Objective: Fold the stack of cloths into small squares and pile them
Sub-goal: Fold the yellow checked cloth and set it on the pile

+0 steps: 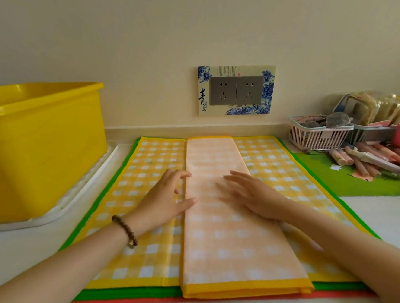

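Cloth strip (234, 221), soft checked, long and narrow; both hands' fingers (235, 179) spread flat on it

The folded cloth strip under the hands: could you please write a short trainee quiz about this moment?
1. True or false: the folded strip lies on top of the unfolded yellow checked cloth.
2. Which hand wears a bead bracelet? A) left B) right
3. Fill in: below the yellow cloth, edges of a green cloth and a ___ cloth show.

Key:
1. True.
2. A; the left hand rests at the strip's edge, the right hand lies flat on it.
3. Red.
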